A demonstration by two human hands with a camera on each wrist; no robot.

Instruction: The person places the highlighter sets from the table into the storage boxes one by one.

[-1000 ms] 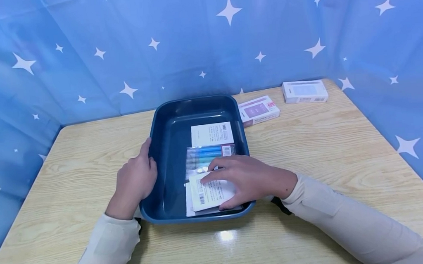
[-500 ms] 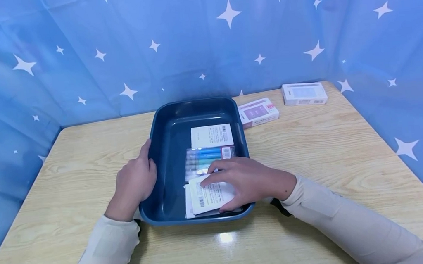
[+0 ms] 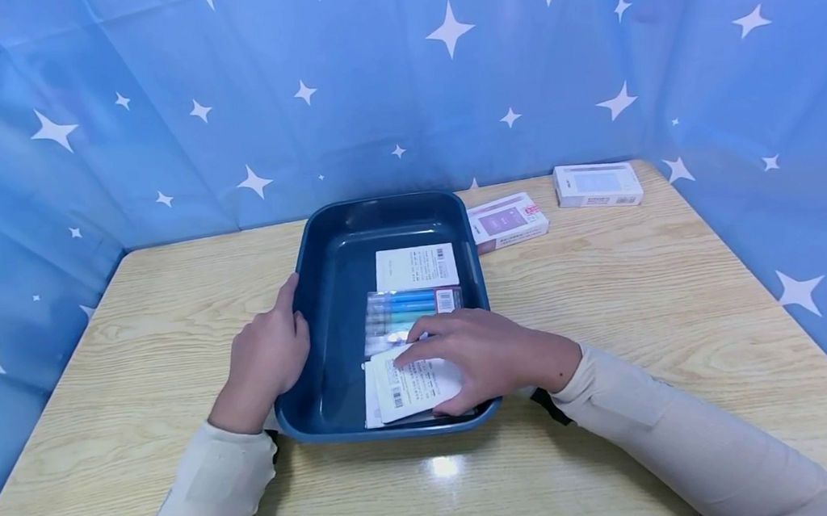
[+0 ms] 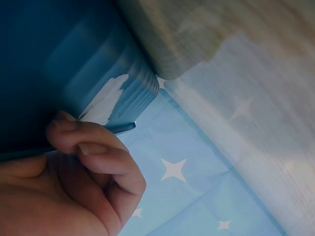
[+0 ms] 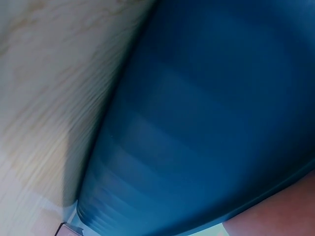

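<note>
A deep blue plastic tray [image 3: 340, 435] stands on the table. My left hand [image 3: 266, 352] grips its left rim; in the left wrist view the curled fingers [image 4: 110, 160] are at that rim. Inside the tray, my right hand [image 3: 482, 351] holds a flat white box [image 3: 415, 389] with small print and a barcode, thumb at the near edge and fingers across the far side. This box lies slanted over another white flat piece [image 3: 371, 399]. Beyond it are a clear pack of blue and green pens [image 3: 395, 308] and a second white printed box [image 3: 414, 268].
Right of the tray, against its far right side, lies a white and purple box [image 3: 509, 222]. A white box with a pale blue panel [image 3: 597, 185] sits at the table's back right corner. A blue star-patterned curtain [image 3: 371, 91] hangs behind the wooden table [image 3: 642, 288].
</note>
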